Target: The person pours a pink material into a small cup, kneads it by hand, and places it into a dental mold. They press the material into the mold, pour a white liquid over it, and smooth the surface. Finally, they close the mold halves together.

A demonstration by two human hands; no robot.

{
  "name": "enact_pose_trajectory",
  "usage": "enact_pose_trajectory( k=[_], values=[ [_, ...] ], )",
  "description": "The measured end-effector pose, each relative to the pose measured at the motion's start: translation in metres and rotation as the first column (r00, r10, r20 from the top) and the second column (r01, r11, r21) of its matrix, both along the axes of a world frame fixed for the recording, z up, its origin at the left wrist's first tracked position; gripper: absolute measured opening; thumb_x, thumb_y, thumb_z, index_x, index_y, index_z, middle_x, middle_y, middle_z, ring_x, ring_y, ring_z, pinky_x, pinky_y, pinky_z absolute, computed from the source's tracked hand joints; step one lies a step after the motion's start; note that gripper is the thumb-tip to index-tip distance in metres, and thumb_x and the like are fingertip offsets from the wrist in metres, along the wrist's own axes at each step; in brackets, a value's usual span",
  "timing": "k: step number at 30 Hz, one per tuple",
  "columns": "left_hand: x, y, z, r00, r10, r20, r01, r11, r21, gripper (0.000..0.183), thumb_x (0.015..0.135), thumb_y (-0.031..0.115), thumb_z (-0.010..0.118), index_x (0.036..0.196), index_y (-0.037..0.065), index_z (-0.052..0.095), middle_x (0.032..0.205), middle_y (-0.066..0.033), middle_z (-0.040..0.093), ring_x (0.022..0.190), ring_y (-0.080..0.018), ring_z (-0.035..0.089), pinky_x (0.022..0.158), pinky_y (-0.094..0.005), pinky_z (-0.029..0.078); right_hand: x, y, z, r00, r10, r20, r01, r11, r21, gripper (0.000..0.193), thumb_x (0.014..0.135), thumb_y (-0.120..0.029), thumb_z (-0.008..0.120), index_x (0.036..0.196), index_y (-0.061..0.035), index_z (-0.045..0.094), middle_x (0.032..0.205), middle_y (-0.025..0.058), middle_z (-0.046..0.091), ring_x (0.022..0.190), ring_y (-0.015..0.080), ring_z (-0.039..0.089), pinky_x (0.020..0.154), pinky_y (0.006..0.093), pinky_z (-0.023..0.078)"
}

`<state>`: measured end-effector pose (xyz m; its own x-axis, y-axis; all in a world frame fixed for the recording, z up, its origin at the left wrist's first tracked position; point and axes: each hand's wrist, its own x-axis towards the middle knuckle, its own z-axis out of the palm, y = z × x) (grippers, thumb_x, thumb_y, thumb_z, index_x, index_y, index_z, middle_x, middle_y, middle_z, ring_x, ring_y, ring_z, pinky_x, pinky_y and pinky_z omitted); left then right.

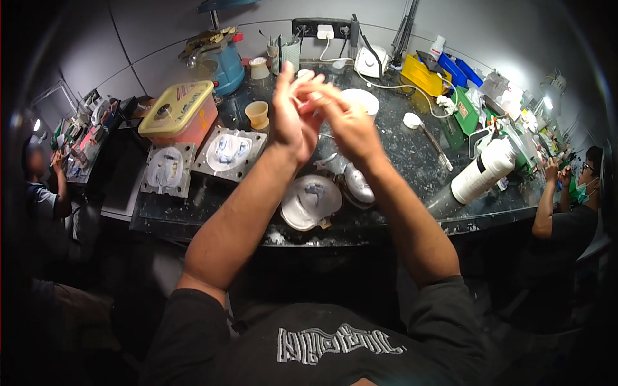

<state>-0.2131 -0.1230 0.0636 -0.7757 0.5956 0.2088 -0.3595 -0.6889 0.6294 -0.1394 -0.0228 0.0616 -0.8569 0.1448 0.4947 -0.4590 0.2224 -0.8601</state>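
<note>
Above the bench, my left hand [291,122] is raised with its fingers stretched out. My right hand [353,125] lies against it, its fingers extended across the left palm and fingers. Nothing shows between the two hands, though slight blur covers where they meet. Below them sits a round white plaster mould [315,209] with bluish marks. Beside it is a second white plaster piece [359,183], partly hidden by my right forearm. A white bowl [364,101] stands behind my right hand. To the left lie two metal flask halves, one nearer the edge [166,170], the other [228,153] farther right, both filled with plaster.
A pink tub [193,122] with a yellowish lid and a small yellow cup [257,114] stand left. At right are a white bottle [484,170], a brush-like tool [438,148], a yellow bin [421,78] and cables. Two other people work at the far sides.
</note>
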Motion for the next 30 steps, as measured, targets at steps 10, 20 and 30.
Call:
enact_pose_trajectory(
  k=[10, 20, 30],
  values=[
    [0.062, 0.027, 0.018, 0.899, 0.428, -0.094, -0.199, 0.588, 0.784, 0.078, 0.111, 0.063, 0.029, 0.155, 0.000, 0.041, 0.168, -0.0178, 0.032, 0.155, -0.0235, 0.029, 0.127, -0.0393, 0.022, -0.029, -0.046, 0.006, 0.872, -0.077, -0.483, 0.173, 0.972, 0.157, 0.067, 0.114, -0.046, 0.039, 0.159, 0.0036, 0.035, 0.161, 0.0185, 0.044, 0.149, 0.0253, 0.039, 0.125, 0.0352, 0.027],
    [0.017, 0.000, 0.019, 0.639, 0.150, -0.754, -0.212, 0.977, 0.015, 0.093, 0.109, 0.064, 0.033, 0.167, -0.001, 0.001, 0.177, -0.0125, 0.003, 0.163, -0.0235, 0.004, 0.130, -0.0364, 0.003, -0.078, 0.011, 0.022, 0.940, -0.115, -0.323, 0.213, 0.934, 0.286, 0.078, 0.112, -0.054, 0.036, 0.167, -0.0007, 0.017, 0.173, 0.0198, 0.019, 0.162, 0.0290, 0.014, 0.130, 0.0388, 0.010],
    [-0.038, -0.001, 0.000, 0.903, -0.081, -0.423, 0.309, 0.805, 0.506, 0.069, 0.108, 0.066, 0.032, 0.141, 0.008, 0.047, 0.128, -0.0038, 0.059, 0.110, -0.0180, 0.060, 0.095, -0.0345, 0.049, -0.032, -0.062, 0.028, 0.879, -0.124, -0.461, 0.284, 0.912, 0.296, 0.062, 0.115, -0.038, 0.038, 0.159, 0.0040, 0.033, 0.162, 0.0233, 0.039, 0.148, 0.0343, 0.041, 0.122, 0.0426, 0.032]
  ],
)
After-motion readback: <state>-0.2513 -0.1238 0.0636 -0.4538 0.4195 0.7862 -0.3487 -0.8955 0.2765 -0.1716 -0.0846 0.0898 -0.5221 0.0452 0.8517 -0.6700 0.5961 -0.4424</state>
